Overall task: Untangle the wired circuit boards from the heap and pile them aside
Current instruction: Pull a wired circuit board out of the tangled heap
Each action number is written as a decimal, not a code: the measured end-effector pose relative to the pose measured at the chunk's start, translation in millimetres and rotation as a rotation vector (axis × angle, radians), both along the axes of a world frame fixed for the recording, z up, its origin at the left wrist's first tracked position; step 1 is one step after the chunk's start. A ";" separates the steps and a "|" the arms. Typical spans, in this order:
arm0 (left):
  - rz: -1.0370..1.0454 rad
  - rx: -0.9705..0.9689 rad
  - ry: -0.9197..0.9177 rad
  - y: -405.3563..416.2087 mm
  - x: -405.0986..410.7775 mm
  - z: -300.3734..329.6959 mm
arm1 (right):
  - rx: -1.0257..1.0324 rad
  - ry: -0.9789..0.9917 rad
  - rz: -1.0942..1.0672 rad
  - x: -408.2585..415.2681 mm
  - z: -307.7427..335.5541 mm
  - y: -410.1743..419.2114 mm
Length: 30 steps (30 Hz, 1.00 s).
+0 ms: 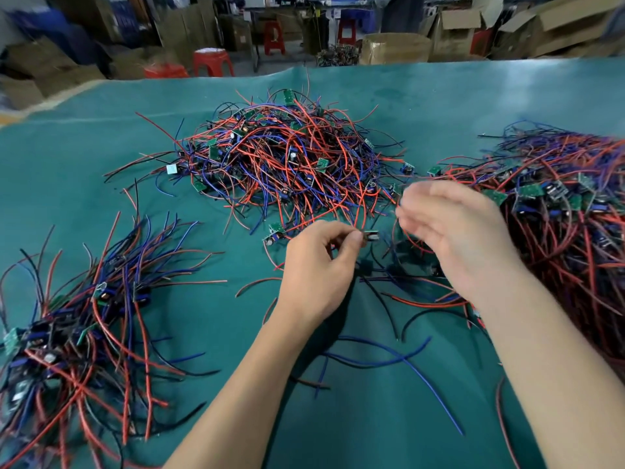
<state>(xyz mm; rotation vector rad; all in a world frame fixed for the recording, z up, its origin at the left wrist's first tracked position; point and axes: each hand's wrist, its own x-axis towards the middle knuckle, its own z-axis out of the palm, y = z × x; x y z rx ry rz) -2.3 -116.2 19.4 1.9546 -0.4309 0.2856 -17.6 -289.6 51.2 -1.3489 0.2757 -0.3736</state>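
Left hand (318, 265) is pinching a small circuit board (370, 237) between thumb and curled fingers (353, 236), holding it just above the green table (439, 106) at centre, near the close edge of the tangled heap (287, 164). Wires from that board are trailing down and right under the hands; which ones belong to it is unclear. Right hand (453, 238) is hovering just right of the board, motion-blurred, fingers mostly straight and loosely spread, tips pointing left toward the board; cannot tell if it is touching any wire. The heap of red, blue and black wires with green boards is sitting at the middle far part of the table. A second large pile (561, 214) is lying at the right, its boards bunched along its left side, just beside the right hand. A third pile (77, 326) is lying near left, boards gathered at its near-left end and wires fanning far-right. Loose blue wire (416, 363) and a few black and red strands are lying on the table between the forearms. Red plastic stools (213, 62) and cardboard boxes (558, 25) are standing beyond the far table edge.
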 end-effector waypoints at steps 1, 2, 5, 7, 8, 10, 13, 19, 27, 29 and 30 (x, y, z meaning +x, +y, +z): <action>0.041 0.008 -0.028 0.6 0.9 -0.1 | -0.177 0.060 -0.015 0.8 -3.7 3.7; 0.074 0.018 -0.061 1.0 1.4 0.0 | -0.315 0.103 0.002 0.8 -6.8 8.1; 0.102 0.050 -0.157 0.3 0.5 1.2 | -0.442 0.175 0.144 -0.2 -12.3 19.0; 0.090 0.071 -0.205 1.5 1.1 0.4 | -0.418 0.159 0.179 -1.0 -13.1 22.5; 0.084 0.076 -0.222 2.4 1.8 -0.2 | -0.404 0.143 0.184 -1.4 -13.5 22.1; 0.072 0.111 -0.242 3.0 2.7 -1.7 | -0.323 0.137 0.195 -2.7 -12.8 20.3; 0.065 0.174 -0.289 1.6 0.1 -2.2 | -0.134 0.113 0.174 -4.3 -7.8 19.3; 0.044 -0.132 -0.024 -0.1 -1.1 1.9 | 0.403 -0.094 0.210 -2.7 7.0 8.9; -0.311 -0.651 0.648 7.4 1.5 14.7 | 0.748 -0.127 0.223 -4.1 11.0 -2.0; -0.561 -0.689 0.851 9.9 0.2 16.9 | 0.688 -0.081 0.231 -3.6 6.5 7.5; -0.659 -0.673 0.898 11.2 -1.1 17.0 | 0.656 -0.060 0.245 -3.8 4.2 13.3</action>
